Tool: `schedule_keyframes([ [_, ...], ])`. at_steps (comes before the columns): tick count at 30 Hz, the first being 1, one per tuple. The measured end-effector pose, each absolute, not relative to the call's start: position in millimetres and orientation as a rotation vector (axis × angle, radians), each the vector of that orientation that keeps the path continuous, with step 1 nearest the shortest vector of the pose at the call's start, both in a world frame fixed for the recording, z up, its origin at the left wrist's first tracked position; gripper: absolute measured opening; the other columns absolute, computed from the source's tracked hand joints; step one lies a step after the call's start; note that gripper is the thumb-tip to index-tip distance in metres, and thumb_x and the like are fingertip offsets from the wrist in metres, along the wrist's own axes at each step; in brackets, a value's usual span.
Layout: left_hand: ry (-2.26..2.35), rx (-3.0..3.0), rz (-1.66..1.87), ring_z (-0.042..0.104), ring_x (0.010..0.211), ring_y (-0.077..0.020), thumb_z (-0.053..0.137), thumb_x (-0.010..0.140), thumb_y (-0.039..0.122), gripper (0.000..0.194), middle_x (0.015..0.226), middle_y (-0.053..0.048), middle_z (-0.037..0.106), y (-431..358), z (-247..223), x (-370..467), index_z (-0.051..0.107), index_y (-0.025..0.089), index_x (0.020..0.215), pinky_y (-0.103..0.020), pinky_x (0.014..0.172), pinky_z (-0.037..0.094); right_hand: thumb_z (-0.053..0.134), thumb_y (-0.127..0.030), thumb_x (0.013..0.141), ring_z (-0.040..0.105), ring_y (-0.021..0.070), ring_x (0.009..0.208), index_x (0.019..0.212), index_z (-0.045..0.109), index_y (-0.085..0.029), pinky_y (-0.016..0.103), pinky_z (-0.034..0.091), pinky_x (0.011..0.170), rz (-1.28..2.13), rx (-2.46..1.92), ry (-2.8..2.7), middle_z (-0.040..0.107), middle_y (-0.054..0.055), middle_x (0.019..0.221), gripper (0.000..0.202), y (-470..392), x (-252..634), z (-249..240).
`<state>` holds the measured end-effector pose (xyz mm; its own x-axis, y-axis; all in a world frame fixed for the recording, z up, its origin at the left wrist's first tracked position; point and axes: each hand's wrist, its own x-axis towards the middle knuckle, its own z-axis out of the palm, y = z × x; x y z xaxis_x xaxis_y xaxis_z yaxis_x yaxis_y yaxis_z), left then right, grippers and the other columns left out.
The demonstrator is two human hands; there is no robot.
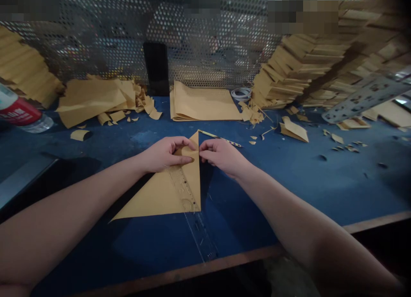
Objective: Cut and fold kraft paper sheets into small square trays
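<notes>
A triangular piece of tan kraft paper point(160, 198) lies on the blue table, its tip pointing away from me. My left hand point(170, 153) rests on its upper part, with thumb and fingertips apart. At the paper's right edge, my right hand point(220, 156) has thumb and fingers pinched together on that edge. A clear plastic ruler point(197, 224) slants across the paper from below my left hand toward the table's front edge. Just beyond my right hand lies a thin patterned pencil point(221, 138), one end touching the paper's tip.
Folded kraft sheets point(205, 102) and a paper pile point(96, 98) stand at the back, near a dark phone point(156, 68) against the perforated metal screen point(205, 40). A tape roll point(241, 93), paper scraps point(252, 113), a bottle point(24, 111) and tall paper stacks point(289, 70) surround the work area.
</notes>
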<state>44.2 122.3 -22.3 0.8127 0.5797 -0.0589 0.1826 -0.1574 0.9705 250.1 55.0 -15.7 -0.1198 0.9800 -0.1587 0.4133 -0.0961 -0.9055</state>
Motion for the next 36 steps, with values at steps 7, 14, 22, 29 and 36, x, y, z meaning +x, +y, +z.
schedule_keyframes([
  [7,0.58,1.694,0.368,0.045,0.058,-0.0059,0.074,0.081,0.03,0.037,0.075,0.005,0.051,123,-24,43,0.059,0.021,0.114,-0.018,0.053,0.038,0.058,-0.023,0.075,0.05,0.0115,0.057,0.074,0.066,-0.019,0.028,0.032,0.054,1.158,-1.582,-1.592,0.064,0.0,0.064,0.009,54,252,-14],
  [14,0.606,1.447,0.253,0.06,0.054,-0.0116,0.073,0.081,0.026,0.064,0.072,0.003,0.064,121,-15,40,0.042,0.025,0.136,-0.02,0.049,0.047,0.057,-0.022,0.076,0.051,0.01,0.057,0.076,0.066,-0.019,0.025,0.033,0.054,1.241,-1.512,-1.555,0.064,-0.001,0.065,0.01,52,250,-13],
  [22,0.587,1.369,0.254,0.069,0.062,-0.0145,0.071,0.084,0.02,0.067,0.079,-0.002,0.071,120,-12,41,0.038,0.025,0.142,-0.019,0.052,0.051,0.059,-0.02,0.077,0.05,0.0083,0.057,0.075,0.065,-0.019,0.024,0.034,0.053,1.304,-1.437,-1.506,0.064,-0.002,0.064,0.007,52,250,-10],
  [29,0.587,1.337,0.253,0.07,0.062,-0.0161,0.072,0.083,0.023,0.068,0.081,-0.003,0.072,121,-13,40,0.039,0.025,0.142,-0.024,0.055,0.056,0.059,-0.021,0.077,0.047,0.0075,0.054,0.074,0.064,-0.018,0.023,0.031,0.05,1.355,-1.382,-1.464,0.062,-0.001,0.063,0.006,51,250,-8],
  [36,0.584,1.366,0.244,0.07,0.066,-0.0164,0.072,0.084,0.023,0.066,0.085,-0.003,0.072,121,-13,39,0.04,0.027,0.141,-0.025,0.057,0.057,0.061,-0.025,0.079,0.041,0.0062,0.05,0.075,0.064,-0.018,0.024,0.028,0.049,1.436,-1.35,-1.389,0.063,-0.001,0.065,0.008,51,251,-9],
])
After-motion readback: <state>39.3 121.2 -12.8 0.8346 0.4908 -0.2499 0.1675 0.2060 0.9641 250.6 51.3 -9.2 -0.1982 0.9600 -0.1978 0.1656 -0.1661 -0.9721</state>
